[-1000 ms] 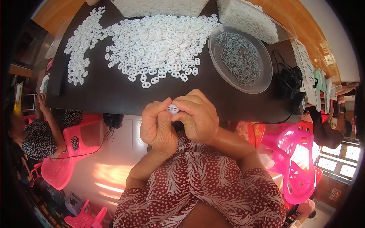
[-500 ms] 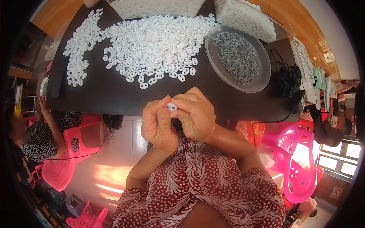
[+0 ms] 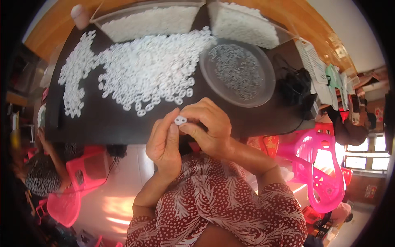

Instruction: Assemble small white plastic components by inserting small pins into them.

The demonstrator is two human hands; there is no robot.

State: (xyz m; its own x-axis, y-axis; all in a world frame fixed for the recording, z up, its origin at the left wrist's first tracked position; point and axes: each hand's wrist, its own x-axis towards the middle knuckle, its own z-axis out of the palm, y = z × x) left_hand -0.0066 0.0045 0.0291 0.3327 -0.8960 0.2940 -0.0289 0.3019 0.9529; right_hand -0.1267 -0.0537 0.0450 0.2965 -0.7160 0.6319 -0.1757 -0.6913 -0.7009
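Observation:
My left hand [image 3: 163, 142] and my right hand [image 3: 207, 128] meet at the near edge of a dark table [image 3: 103, 123]. Together they pinch one small white plastic piece [image 3: 180, 120] with two holes, held between the fingertips of both hands. Just beyond the hands a wide heap of the same white pieces [image 3: 148, 70] lies spread over the table. To the right of the heap stands a round clear plastic tray [image 3: 263, 88] holding several small grey pieces [image 3: 236, 68].
Two clear bins of white parts [image 3: 148, 20] [image 3: 247, 24] stand at the far edge. A black bag with a cable [image 3: 296, 84] lies at the right. Pink plastic chairs [image 3: 321, 173] [image 3: 78, 181] stand on both sides. Another person [image 3: 41, 173] sits at lower left.
Both hands have kept their place at the table edge, still pinching the small white piece. Fingers shifted only slightly.

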